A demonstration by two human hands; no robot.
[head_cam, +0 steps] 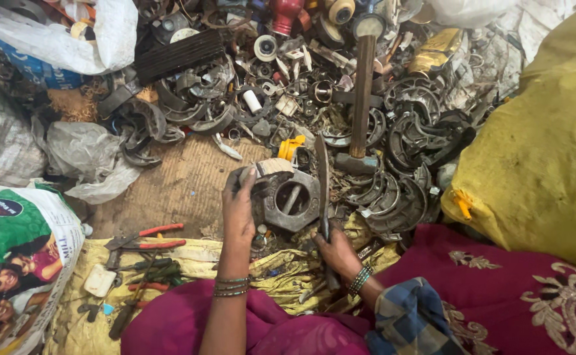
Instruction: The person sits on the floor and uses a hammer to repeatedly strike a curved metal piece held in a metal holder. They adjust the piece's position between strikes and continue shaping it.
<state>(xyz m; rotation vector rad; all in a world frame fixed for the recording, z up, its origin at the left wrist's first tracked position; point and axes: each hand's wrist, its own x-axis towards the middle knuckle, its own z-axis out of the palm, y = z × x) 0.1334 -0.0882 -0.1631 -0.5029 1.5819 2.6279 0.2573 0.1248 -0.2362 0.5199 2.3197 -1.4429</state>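
From the head camera, much is hard to read: the heap of dark curved metal brake shoes (393, 141) and rings beyond the hands is so tangled that single pieces blur together, and the lower end of the long flat metal blade (323, 181) is hidden inside the right hand (334, 251), whose fingers are wrapped tight around it. The blade stands nearly upright, rising past the grey octagonal metal block with a round hole (292, 199). The left hand (239, 204) is closed on a curved brake shoe with a pale lining (268, 172), held against the block's left edge; its underside is out of sight.

Behind the block a wooden-handled hammer (361, 98) lies on the heap, head toward the person. Red-handled pliers (146, 238) lie on a crumpled yellow cloth (189, 253) at the left, near other small tools too dark to tell.

A white plastic bag (71, 33) at top left holds scrap, only partly seen. A large yellow sack (538, 151) on the right is closed and cut by the frame; a green printed sack (18, 263) sits at lower left.
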